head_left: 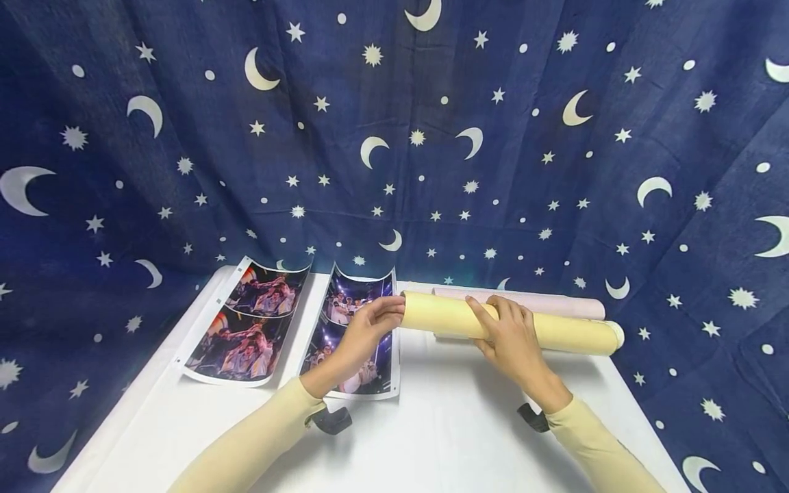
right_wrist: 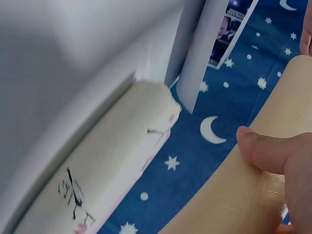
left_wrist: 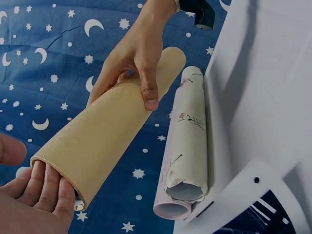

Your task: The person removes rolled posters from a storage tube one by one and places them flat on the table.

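A yellow paper roll (head_left: 444, 313) is held slantwise above the table's back right part. My right hand (head_left: 511, 335) grips it near its middle, thumb on the near side in the left wrist view. At its left end is my left hand (head_left: 370, 332). The straight fingers (left_wrist: 46, 187) of that hand reach into the roll's hollow mouth, while the thumb (left_wrist: 9, 150) stays apart outside. Below the yellow roll lie a pink roll (head_left: 579, 306) and a cream roll (left_wrist: 190, 131) printed with branches and blossoms, side by side.
Two curled photo sheets (head_left: 255, 342) (head_left: 364, 383) lie on the left and middle of the white table (head_left: 431, 438). A dark blue cloth (head_left: 394, 103) with moons and stars hangs behind and at the sides. Both wrists carry black camera mounts (head_left: 333, 420).
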`<state>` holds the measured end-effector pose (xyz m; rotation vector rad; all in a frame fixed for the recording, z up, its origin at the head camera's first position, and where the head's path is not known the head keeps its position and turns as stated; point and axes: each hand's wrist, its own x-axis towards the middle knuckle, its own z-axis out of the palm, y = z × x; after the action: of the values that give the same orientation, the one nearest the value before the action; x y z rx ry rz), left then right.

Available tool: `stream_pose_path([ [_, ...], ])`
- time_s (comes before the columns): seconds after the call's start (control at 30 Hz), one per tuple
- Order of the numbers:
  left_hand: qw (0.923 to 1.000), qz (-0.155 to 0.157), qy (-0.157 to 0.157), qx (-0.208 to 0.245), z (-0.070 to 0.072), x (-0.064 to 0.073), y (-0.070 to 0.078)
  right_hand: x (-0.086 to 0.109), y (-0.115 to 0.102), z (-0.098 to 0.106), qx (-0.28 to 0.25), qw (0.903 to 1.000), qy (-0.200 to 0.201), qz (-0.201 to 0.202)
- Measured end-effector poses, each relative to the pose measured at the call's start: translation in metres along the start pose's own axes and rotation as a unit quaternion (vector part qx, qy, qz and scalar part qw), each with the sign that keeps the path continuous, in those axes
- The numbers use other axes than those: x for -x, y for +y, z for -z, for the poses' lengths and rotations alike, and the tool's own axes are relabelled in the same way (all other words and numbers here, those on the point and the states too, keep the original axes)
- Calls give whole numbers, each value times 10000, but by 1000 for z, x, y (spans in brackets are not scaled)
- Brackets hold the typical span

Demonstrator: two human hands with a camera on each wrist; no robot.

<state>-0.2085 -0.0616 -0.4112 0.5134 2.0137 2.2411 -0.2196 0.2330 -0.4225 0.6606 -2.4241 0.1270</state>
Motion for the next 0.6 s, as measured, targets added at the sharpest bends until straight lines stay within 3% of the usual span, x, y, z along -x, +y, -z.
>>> stream_pose_path([
  [0.6, 9951, 586, 265, -747, 12, 28, -19, 24, -37, -7, -61, 9989, -463, -66],
])
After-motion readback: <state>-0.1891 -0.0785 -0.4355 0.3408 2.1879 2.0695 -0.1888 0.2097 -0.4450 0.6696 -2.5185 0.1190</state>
